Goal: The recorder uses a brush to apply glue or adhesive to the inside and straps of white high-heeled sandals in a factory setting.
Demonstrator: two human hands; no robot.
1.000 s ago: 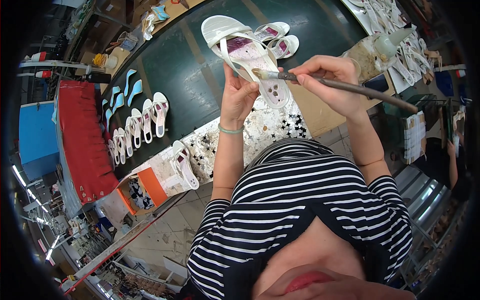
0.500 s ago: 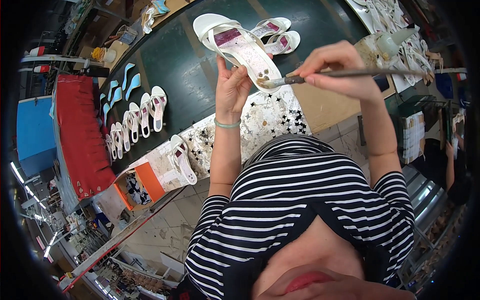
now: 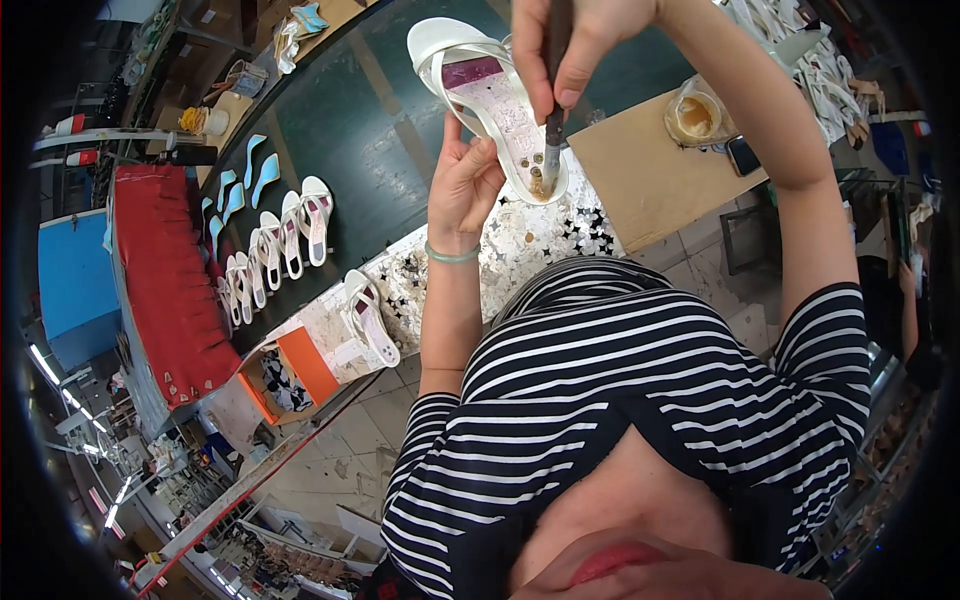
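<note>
The right hand (image 3: 570, 45) is cut off at the top edge of the view; only the fingers and part of the knuckles show. They are pinched around the handle of a dark brush (image 3: 552, 110), held almost upright. The upper end of the handle runs out of view. The brush tip rests on the heel end of a white sandal (image 3: 495, 110), at a small brownish spot. What is on the bristles is too small to make out.

The left hand (image 3: 462, 185) supports the sandal from below, palm up, fingers curled against the sole's underside. The fingertips are hidden behind the sole. A green bracelet (image 3: 452, 256) sits on that wrist. The sandal is held above the dark green table (image 3: 370, 130), insole up, toe end pointing away from the person.

The lower part of the view is filled by the person's striped shirt (image 3: 620, 400), which hides the near table edge. A row of white sandals (image 3: 280, 245) lies on the table to the left, beside a red cloth (image 3: 160, 270). A jar of amber liquid (image 3: 695, 115) stands on a brown board (image 3: 650, 175) to the right.

Change from half a second ago: the brush lay nearly level, pointing right; it now stands steep. The right hand has risen toward the top edge. A second pair of sandals beyond the held one is no longer visible.
</note>
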